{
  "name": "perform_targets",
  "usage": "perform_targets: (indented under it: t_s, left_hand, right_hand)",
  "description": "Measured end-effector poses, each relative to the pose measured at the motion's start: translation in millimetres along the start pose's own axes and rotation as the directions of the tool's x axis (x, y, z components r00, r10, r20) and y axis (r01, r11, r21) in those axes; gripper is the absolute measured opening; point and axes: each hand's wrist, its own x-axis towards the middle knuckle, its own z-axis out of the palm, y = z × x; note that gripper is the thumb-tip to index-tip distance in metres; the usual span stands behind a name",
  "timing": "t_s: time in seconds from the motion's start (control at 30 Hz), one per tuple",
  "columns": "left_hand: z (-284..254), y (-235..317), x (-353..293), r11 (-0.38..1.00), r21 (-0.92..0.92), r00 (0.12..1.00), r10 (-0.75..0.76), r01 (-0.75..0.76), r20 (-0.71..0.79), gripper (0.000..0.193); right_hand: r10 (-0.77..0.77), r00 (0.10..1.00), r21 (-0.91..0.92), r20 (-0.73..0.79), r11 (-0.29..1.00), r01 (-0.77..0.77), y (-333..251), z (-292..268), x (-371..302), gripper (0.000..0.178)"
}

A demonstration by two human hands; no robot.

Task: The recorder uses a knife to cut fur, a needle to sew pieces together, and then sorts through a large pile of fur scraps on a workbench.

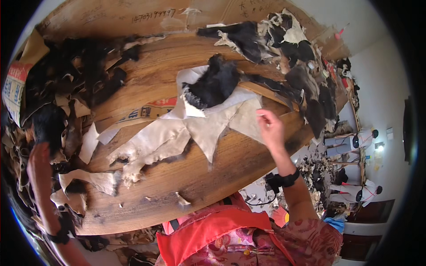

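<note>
At the far left, my left hand (39, 159) is closed at the lower edge of a black fur piece (49, 126); its fingers are partly blurred. My right hand (270, 128) is beside the right end of a pale, irregular hide piece (204, 131), fingers loosely bent and nothing visible in them. The hide stretches across the middle of the wooden table (177, 186), its ragged points toward me. Just beyond lies another black fur piece (217, 82) on a white backing.
Dark fur scraps (80, 66) heap along the left side. Black and white hide scraps (284, 40) lie at the back right, against a brown cardboard wall (111, 20). Small offcuts (182, 199) lie along the near edge. Two people (355, 141) stand farther off, right, beside scrap-covered floor (313, 170).
</note>
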Motion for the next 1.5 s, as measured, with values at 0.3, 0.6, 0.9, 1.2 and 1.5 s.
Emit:
perform_targets:
  t_s: [0.3, 0.6, 0.9, 1.2, 1.5]
  left_hand:
    - [154.0, 368.0, 11.7, 0.766, -0.373, 0.85, 0.499, -0.523, -0.169, 0.028]
    - [248.7, 434.0, 46.6, 0.897, 0.051, 0.898, 0.439, -0.439, 0.02, 0.044]
    - [195.7, 445.2, 100.8, 0.96, -0.196, 0.954, 0.147, -0.202, -0.261, 0.023]
    - [91.0, 425.2, -42.8, 0.964, -0.067, 0.933, 0.229, -0.257, -0.277, 0.029]
    - [177.5, 428.8, -154.4, 0.932, -0.327, 0.979, 0.19, -0.157, 0.07, 0.034]
  right_hand:
    - [-0.085, 0.991, -0.514, -0.104, 0.857, 0.019, 214.3, -159.8, 126.6, 0.033]
    - [-0.042, 0.968, -0.601, 0.247, 0.777, 0.187, 324.6, -193.8, 211.8, 0.041]
    - [0.023, 0.982, -0.215, -0.189, 0.975, -0.064, 320.3, -223.0, 276.6, 0.028]
    - [0.027, 0.984, -0.282, 0.176, 0.959, 0.024, 214.1, -387.1, 140.3, 0.042]
    - [-0.11, 0.897, -0.273, 0.427, 0.931, 0.244, 211.5, -165.4, 129.1, 0.054]
